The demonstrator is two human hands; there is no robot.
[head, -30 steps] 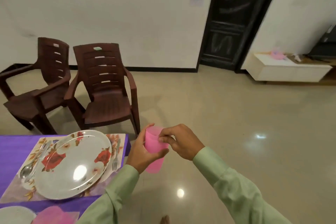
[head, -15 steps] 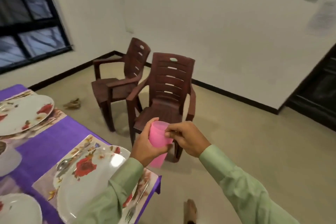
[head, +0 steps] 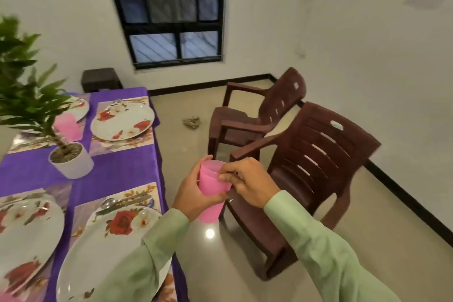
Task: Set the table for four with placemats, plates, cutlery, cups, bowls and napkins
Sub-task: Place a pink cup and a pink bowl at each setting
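Note:
A stack of pink plastic cups (head: pixel 212 186) is held in the air just right of the table's edge. My left hand (head: pixel 193 193) grips its side from the left, and my right hand (head: pixel 247 182) pinches the rim of the top cup. The purple-clothed table (head: pixel 117 167) carries floral placemats with white flowered plates: one near me (head: pixel 115 235), one at the far right corner (head: pixel 122 122), one at the lower left (head: pixel 24 235). A spoon and cutlery (head: pixel 122 202) lie above the near plate. Another pink cup (head: pixel 67 126) stands on the far left placemat.
A potted plant in a white pot (head: pixel 71 159) stands mid-table. Two dark brown plastic chairs (head: pixel 313 162) sit on the tiled floor right of the table, the nearer one just behind my hands. A dark stool (head: pixel 100 79) is under the window. Something small lies on the floor (head: pixel 192 122).
My view has swung left, from the door and floor to the table and window. Both hands keep the same hold on the pink cups throughout.

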